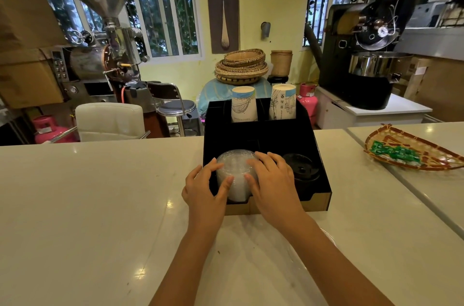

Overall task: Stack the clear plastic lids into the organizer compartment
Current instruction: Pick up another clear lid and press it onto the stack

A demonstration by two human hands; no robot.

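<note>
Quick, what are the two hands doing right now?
Left hand: fingers curled on the left side of the clear lid stack, holding it.
Right hand: fingers spread on the stack's right side, holding it too.

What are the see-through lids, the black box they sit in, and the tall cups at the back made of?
The clear lids look like thin glossy plastic: you see through them. The organizer seems black-coated cardboard or board; its front edge shows raw brown. The cups look like matte printed paper, though that is a guess.
</note>
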